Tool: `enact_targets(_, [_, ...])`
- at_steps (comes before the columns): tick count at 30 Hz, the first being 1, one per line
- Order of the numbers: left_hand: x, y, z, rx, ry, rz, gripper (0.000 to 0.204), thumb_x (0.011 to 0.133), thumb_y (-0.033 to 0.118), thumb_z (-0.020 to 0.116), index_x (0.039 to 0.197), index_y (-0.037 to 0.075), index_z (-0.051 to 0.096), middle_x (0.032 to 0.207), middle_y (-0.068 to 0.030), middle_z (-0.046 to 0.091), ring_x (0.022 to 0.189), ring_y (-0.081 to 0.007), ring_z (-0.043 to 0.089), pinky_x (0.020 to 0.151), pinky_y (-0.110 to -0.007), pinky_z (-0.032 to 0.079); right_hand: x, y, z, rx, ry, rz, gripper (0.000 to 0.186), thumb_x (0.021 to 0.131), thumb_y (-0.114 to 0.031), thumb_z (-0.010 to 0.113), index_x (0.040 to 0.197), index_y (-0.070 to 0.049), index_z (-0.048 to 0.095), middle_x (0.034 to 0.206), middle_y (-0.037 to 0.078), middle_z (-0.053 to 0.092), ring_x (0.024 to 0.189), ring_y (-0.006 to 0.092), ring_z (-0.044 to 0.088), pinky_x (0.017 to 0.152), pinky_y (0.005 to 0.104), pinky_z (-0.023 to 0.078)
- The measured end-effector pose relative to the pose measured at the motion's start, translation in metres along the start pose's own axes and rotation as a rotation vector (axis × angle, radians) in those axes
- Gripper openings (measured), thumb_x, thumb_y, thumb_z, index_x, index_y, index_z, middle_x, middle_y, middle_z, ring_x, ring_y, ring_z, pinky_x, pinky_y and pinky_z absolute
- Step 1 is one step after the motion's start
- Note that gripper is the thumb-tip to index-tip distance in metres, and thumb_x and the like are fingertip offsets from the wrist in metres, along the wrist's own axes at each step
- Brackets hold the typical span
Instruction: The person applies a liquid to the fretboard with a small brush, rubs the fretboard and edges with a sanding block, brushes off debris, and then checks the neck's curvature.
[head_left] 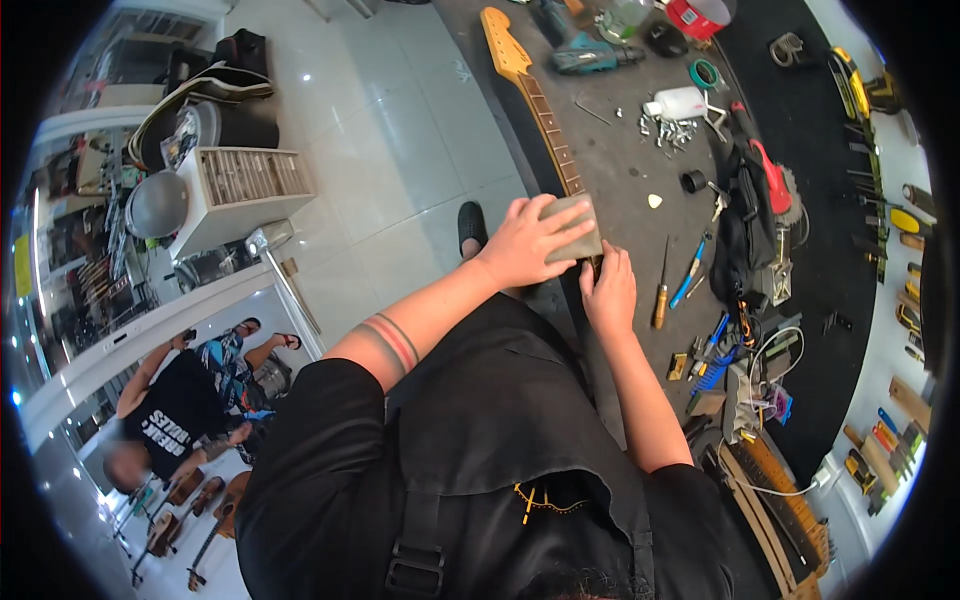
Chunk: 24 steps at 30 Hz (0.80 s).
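Block: a flat grey sanding block point(572, 226) lies across the guitar neck point(545, 120), near the end closest to the person, on the grey workbench point(620, 170).
Guitar neck: pale wood with a dark fretboard; it runs away from the person, and its headstock point(500, 40) points to the far edge of the bench.
Left hand: the left hand point(525, 243) lies on top of the block, fingers spread flat over it and pressing down, thumb at the near edge.
Right hand: the right hand point(610, 292) sits just below the block, fingers curled in against the neck; whether they pinch anything I cannot tell.
Beside the hands: a wooden-handled screwdriver point(661, 290) and blue-handled pliers point(690, 268) lie just right of the right hand.
Further out: a white bottle point(678, 102) with loose metal parts beside it, a power drill point(585, 55), and a red-handled tool point(770, 175) on black cloth.
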<state>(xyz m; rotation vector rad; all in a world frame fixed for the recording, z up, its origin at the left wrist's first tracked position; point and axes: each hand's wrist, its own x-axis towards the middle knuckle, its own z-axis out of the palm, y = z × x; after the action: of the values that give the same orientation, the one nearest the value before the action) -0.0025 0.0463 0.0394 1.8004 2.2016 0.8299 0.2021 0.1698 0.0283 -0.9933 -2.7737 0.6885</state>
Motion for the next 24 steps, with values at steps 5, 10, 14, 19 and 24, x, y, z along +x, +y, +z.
enact_targets(5, [0.039,-0.027,-0.013,0.144,-0.056,0.077,0.068,0.09,0.042,0.085,0.155,0.028,0.07,0.175,0.0068,0.054,0.139,-0.0364,0.055,0.114,-0.054,0.045,0.003,0.0,0.001,-0.066,-0.004,0.021,0.047,0.106,-0.015,0.069,0.148,0.004,0.06,0.134,0.022,0.068,0.123,0.044,0.067,0.105,0.0531,0.057])
enact_targets(10, [0.091,-0.094,-0.036,0.351,0.214,-0.136,0.058,0.092,0.036,0.081,0.149,0.028,0.076,0.166,0.0094,0.065,0.135,-0.0357,0.057,0.111,-0.054,0.046,0.005,-0.005,0.002,-0.02,-0.006,0.053,0.05,0.107,-0.021,0.075,0.148,0.003,0.061,0.131,0.021,0.069,0.123,0.0411,0.067,0.104,0.0499,0.059])
enact_targets(14, [0.05,-0.034,-0.016,0.174,-0.058,0.081,0.058,0.092,0.035,0.081,0.149,0.03,0.075,0.165,0.0102,0.065,0.136,-0.034,0.058,0.11,-0.055,0.046,0.009,-0.002,0.0,-0.007,-0.02,0.067,0.054,0.105,-0.022,0.078,0.15,0.003,0.061,0.13,0.02,0.069,0.12,0.0395,0.068,0.102,0.0486,0.059])
enact_targets(19, [0.096,-0.12,-0.046,0.347,0.106,0.046,0.057,0.093,0.031,0.077,0.15,0.034,0.073,0.164,0.0084,0.067,0.133,-0.0329,0.06,0.106,-0.056,0.044,0.01,-0.007,-0.001,0.021,-0.024,0.091,0.054,0.106,-0.02,0.078,0.153,0.001,0.062,0.129,0.021,0.069,0.121,0.0417,0.068,0.103,0.0499,0.059])
enact_targets(24, [0.076,-0.081,-0.037,0.257,0.029,0.055,0.054,0.094,0.03,0.078,0.148,0.032,0.075,0.165,0.0094,0.066,0.128,-0.0315,0.062,0.106,-0.054,0.043,0.01,0.0,0.003,-0.025,0.012,0.052,0.055,0.105,-0.022,0.079,0.152,0.002,0.062,0.128,0.018,0.068,0.117,0.0387,0.068,0.099,0.0485,0.061])
